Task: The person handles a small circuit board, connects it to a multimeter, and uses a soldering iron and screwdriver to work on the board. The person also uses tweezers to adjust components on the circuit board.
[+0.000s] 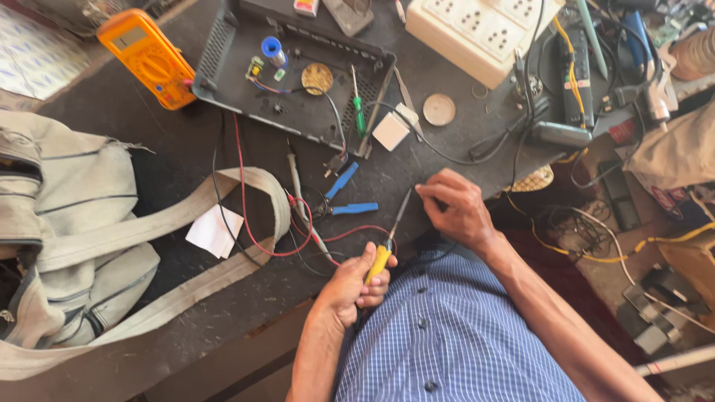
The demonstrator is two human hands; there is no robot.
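Observation:
My left hand (351, 286) grips the yellow handle of a screwdriver (381, 259) just above my blue checked shirt. The thin shaft runs up and to the right, and its tip ends at the fingers of my right hand (456, 210). Those fingers are pinched together at the tip, over a black wire (447, 156) on the dark workbench (149, 149). Whether they hold a small part I cannot tell. Blue-handled pliers (348, 197) and red test leads (253, 223) lie just left of both hands.
An orange multimeter (149, 56) lies at the far left, beside a black open casing (223, 82) with small parts and a green screwdriver (359, 112). A white power strip (477, 30) sits at the back. A grey bag (67, 238) fills the left. Cables and tools crowd the right.

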